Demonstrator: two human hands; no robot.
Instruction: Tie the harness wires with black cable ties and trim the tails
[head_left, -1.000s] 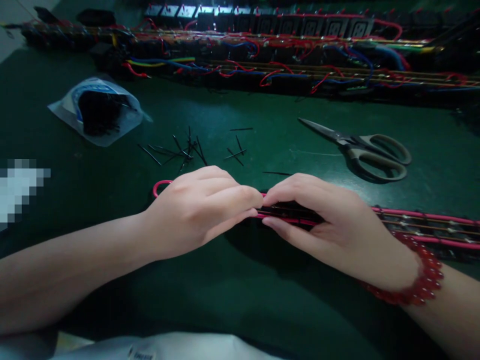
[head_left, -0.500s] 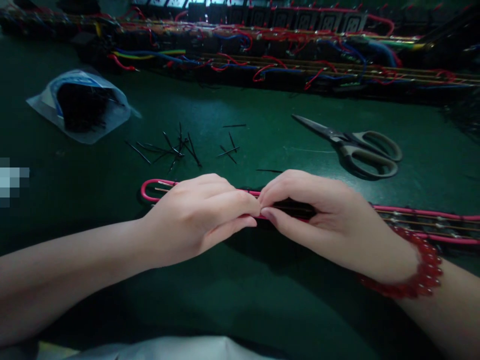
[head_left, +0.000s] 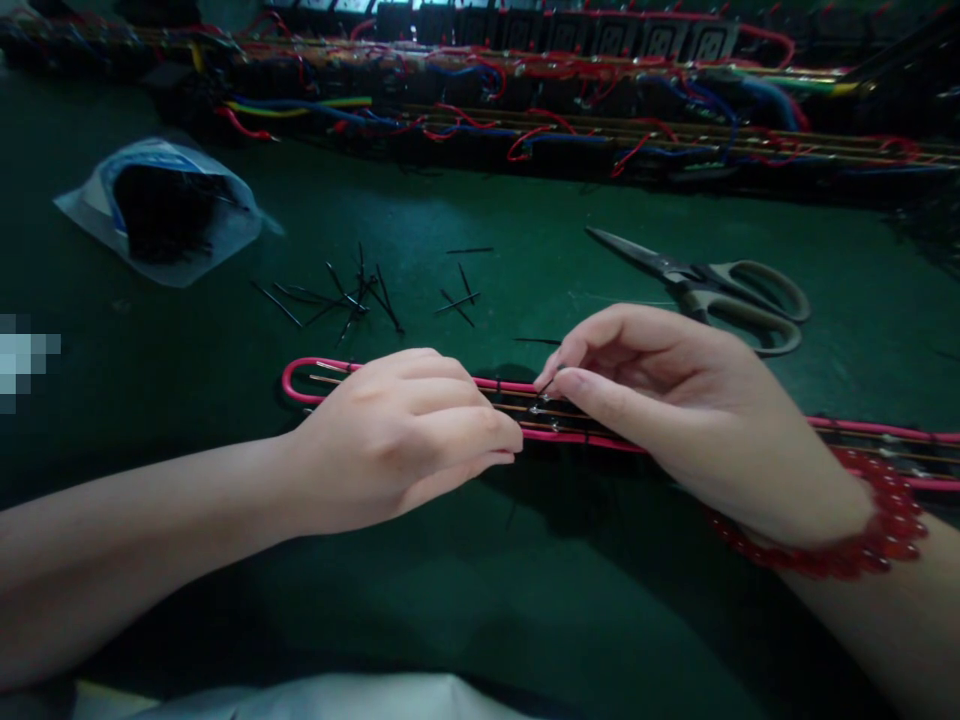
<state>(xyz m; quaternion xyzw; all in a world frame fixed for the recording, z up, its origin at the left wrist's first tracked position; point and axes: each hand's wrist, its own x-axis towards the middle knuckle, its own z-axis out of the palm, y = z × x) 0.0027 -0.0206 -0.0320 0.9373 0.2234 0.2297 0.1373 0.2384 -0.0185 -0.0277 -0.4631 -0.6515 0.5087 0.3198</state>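
A long dark strip [head_left: 577, 410] with brass rails runs across the table, and a pink wire [head_left: 296, 378] loops around its left end. Over this strip, my left hand [head_left: 412, 435] is closed, its fingers together along the strip and wire; the fingertips' undersides are hidden. My right hand [head_left: 667, 400] pinches a thin black cable tie [head_left: 546, 387] between thumb and forefinger, just above the rails. One end of the tie reaches down to the strip. Another black cable tie [head_left: 534, 340] lies behind the strip, near my right fingertips.
Scissors [head_left: 679, 270] lie behind my right hand, partly covered by it. Several loose cable ties [head_left: 386, 300] are scattered behind my left hand. An open plastic bag [head_left: 82, 205] of black ties sits at left. Wired strips [head_left: 465, 125] with red and blue leads span the back.
My right hand has moved up and to the right, away from my left fingertips, with the thin black tie in its pinch. My left hand has stayed almost still.
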